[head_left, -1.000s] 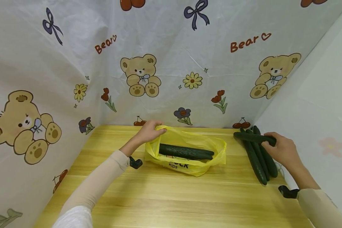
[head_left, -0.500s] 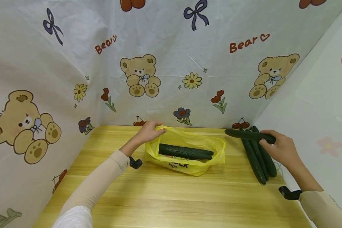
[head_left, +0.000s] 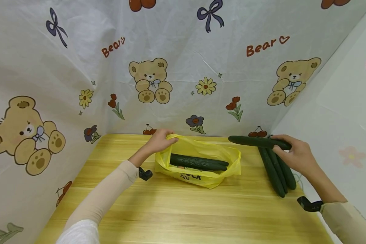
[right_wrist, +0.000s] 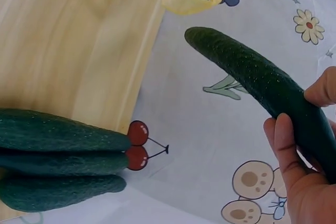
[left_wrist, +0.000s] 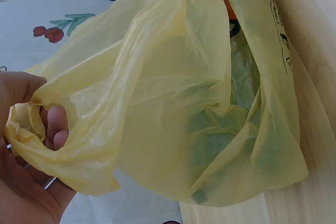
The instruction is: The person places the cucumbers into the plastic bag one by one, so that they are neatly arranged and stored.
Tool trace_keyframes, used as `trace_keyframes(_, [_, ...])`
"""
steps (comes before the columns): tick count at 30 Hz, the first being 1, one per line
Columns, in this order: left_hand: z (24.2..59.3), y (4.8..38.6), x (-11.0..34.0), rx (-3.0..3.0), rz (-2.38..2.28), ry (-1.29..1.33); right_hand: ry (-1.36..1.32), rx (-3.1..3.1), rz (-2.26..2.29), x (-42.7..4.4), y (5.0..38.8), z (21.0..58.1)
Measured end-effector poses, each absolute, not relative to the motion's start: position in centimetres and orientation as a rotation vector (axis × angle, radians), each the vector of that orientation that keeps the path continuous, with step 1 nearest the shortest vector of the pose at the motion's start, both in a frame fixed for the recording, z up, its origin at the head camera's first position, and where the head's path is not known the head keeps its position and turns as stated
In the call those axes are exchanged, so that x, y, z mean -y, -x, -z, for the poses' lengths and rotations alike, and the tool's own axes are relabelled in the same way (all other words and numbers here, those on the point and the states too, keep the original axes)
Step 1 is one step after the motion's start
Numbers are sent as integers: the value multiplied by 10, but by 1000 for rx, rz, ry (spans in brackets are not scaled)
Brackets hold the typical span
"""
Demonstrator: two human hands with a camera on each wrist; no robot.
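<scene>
L hand (head_left: 159, 141) grips yellow bag (head_left: 198, 145) – R hand (head_left: 297, 155) holds cuke (head_left: 253, 141) nr 3 others (right_wrist: 63, 162)

Wood-grain tbl (head_left: 183, 213) in front of pale back sheet (head_left: 177, 40)
Back sheet printed w/ bears (head_left: 153, 83), bows (head_left: 210, 14), flowers (head_left: 205, 86), cherries (head_left: 253, 134) & "Bear" lettering (head_left: 261, 47); similar print on L sheet (head_left: 27, 67); R wall (head_left: 335, 115) whiter w/ faint pink flower (head_left: 351, 157); soft lighting

Table (head_left: 183, 213) was light wood, grain showing. Yellow plastic bag (head_left: 211, 182) sat directly on it, print on its near wall. Right of the bag, apart from it, three dark green cucumbers (head_left: 276, 173) lay touching, side by side, on the wood.
</scene>
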State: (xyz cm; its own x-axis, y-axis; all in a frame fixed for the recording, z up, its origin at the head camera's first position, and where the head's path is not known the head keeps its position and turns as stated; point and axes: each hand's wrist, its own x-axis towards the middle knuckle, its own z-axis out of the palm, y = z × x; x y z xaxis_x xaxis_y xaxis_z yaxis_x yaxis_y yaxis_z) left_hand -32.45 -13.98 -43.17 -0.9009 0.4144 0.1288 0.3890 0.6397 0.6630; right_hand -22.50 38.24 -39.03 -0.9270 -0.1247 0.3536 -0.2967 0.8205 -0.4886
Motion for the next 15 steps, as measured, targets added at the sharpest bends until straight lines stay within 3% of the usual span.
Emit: trace_keyframes(15, [434, 327, 138, -2813, -1145, -691, -510, 2679, -894, -348, 216, 372])
